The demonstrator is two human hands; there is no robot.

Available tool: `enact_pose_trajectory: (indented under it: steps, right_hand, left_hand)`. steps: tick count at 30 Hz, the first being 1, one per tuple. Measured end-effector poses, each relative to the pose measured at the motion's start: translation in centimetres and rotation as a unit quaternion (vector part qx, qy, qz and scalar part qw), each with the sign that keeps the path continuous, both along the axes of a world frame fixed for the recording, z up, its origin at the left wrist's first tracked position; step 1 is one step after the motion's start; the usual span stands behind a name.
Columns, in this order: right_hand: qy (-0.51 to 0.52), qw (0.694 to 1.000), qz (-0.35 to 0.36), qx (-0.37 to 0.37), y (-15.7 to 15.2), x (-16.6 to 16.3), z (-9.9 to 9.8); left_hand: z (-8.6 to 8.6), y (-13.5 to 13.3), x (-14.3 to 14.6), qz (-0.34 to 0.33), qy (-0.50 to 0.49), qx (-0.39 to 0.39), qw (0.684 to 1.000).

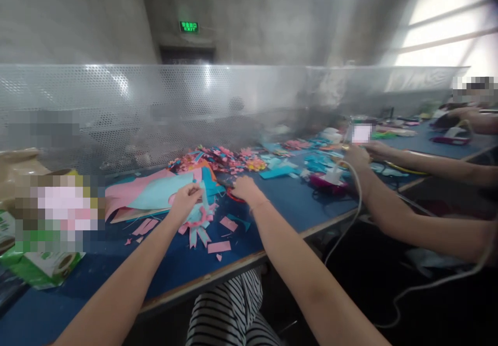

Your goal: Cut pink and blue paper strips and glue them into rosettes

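My left hand (187,199) is closed in a pinch over the blue table, on what looks like a thin pale blue felt strip (203,196). Below its fingertips lies a pink and pale blue felt rosette (199,219) with notched ribbon tails. To the right, my right hand (246,189) is wrapped round scissors with red handles (235,196), their dark blades pointing left toward the other hand. Pink and pale blue felt sheets (151,193) lie stacked behind my left hand. Pink felt pieces (219,247) are scattered in front of the rosette.
A heap of small coloured felt pieces (221,159) lies along the perforated metal screen (128,97). Green-and-white boxes (50,268) stand at left. On the right, a co-worker's arms (404,221) reach over the table beside a glue gun (333,177) with a trailing white cable (356,216).
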State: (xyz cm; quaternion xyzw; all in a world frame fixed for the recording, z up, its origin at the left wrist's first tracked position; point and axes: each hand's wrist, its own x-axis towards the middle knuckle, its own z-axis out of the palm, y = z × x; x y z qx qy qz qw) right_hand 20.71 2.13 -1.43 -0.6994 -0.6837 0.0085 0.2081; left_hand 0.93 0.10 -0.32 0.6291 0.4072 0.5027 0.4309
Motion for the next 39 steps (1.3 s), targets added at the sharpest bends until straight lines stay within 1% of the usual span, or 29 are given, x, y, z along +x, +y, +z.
enact_pose_trajectory:
  steps: [1, 2, 3, 4, 5, 7, 8, 9, 10, 13, 16, 17, 19, 22, 24, 26, 27, 29, 31, 34, 36, 39]
  right_hand:
    - [0.01, 1.0, -0.003, 0.028, -0.1, -0.2, 0.2]
    - [0.034, 0.997, 0.013, 0.061, -0.2, -0.4, 0.5]
    - [0.067, 0.992, 0.05, 0.091, -0.3, -0.8, 0.9]
    - [0.111, 0.982, 0.107, 0.109, -0.5, -1.2, 1.1]
    - [0.159, 0.965, 0.175, 0.112, -0.6, -1.7, 1.4]
    - [0.244, 0.919, 0.3, 0.082, -1.0, -2.6, 1.6]
    - [0.275, 0.897, 0.338, 0.07, -1.1, -2.9, 1.6]
    - [0.296, 0.882, 0.361, 0.062, -1.3, -3.2, 1.6]
    - [0.309, 0.873, 0.374, 0.06, -1.4, -3.4, 1.5]
    - [0.327, 0.866, 0.372, 0.067, -1.5, -3.6, 1.3]
    - [0.346, 0.87, 0.342, 0.076, -1.3, -3.5, 1.2]
    - [0.358, 0.871, 0.327, 0.075, -1.1, -3.5, 1.1]
    - [0.391, 0.869, 0.295, 0.067, -0.9, -3.4, 1.1]
    - [0.45, 0.858, 0.245, 0.045, -0.4, -3.4, 0.8]
    - [0.485, 0.847, 0.216, 0.035, 0.0, -3.6, 0.5]
    - [0.527, 0.827, 0.195, 0.034, 0.4, -3.8, 0.1]
    - [0.554, 0.81, 0.187, 0.035, 0.5, -4.0, -0.1]
    - [0.616, 0.768, 0.171, 0.03, 0.7, -4.5, -0.4]
    - [0.668, 0.725, 0.166, 0.022, 0.5, -5.1, -0.5]
    - [0.707, 0.682, 0.183, 0.017, -0.3, -6.2, -0.3]
    - [0.723, 0.661, 0.2, 0.017, -1.0, -6.9, -0.1]
    - [0.741, 0.637, 0.213, 0.018, -1.5, -7.7, 0.1]
  left_hand:
    - [0.0, -0.1, 0.1, -0.004, 0.012, 0.006, 1.0]
    - [0.1, -0.2, 0.1, -0.006, 0.029, 0.017, 0.999]
    - [0.1, -0.3, 0.1, -0.005, 0.048, 0.031, 0.998]
    - [0.1, -0.4, 0.1, -0.003, 0.066, 0.048, 0.997]
    - [0.2, -0.5, 0.1, -0.002, 0.082, 0.067, 0.994]
    - [0.2, -0.5, 0.0, -0.006, 0.106, 0.096, 0.99]
    - [0.2, -0.6, 0.0, -0.009, 0.115, 0.104, 0.988]
    - [0.2, -0.6, -0.1, -0.011, 0.123, 0.107, 0.987]
    - [0.2, -0.6, -0.1, -0.012, 0.133, 0.108, 0.985]
    - [0.2, -0.6, -0.1, -0.003, 0.149, 0.116, 0.982]
    - [0.2, -0.5, -0.1, 0.016, 0.13, 0.116, 0.985]
    - [0.2, -0.5, -0.1, 0.016, 0.107, 0.103, 0.989]
    - [0.2, -0.4, -0.2, -0.005, 0.027, 0.061, 0.998]
    - [0.3, 0.0, -0.5, -0.029, -0.095, 0.01, 0.995]
    - [0.3, 0.2, -0.8, -0.011, -0.107, 0.012, 0.994]
    - [0.3, 0.3, -0.9, 0.018, -0.077, 0.048, 0.996]
    - [0.4, 0.2, -1.0, 0.031, -0.058, 0.073, 0.995]
    - [0.6, 0.0, -1.0, 0.057, -0.032, 0.119, 0.991]
    - [0.9, -0.5, -0.8, 0.087, -0.035, 0.14, 0.986]
    - [1.2, -1.2, -0.3, 0.13, -0.086, 0.144, 0.977]
    - [1.4, -1.3, 0.0, 0.145, -0.123, 0.135, 0.973]
    - [1.3, -1.2, 0.3, 0.167, -0.142, 0.115, 0.969]
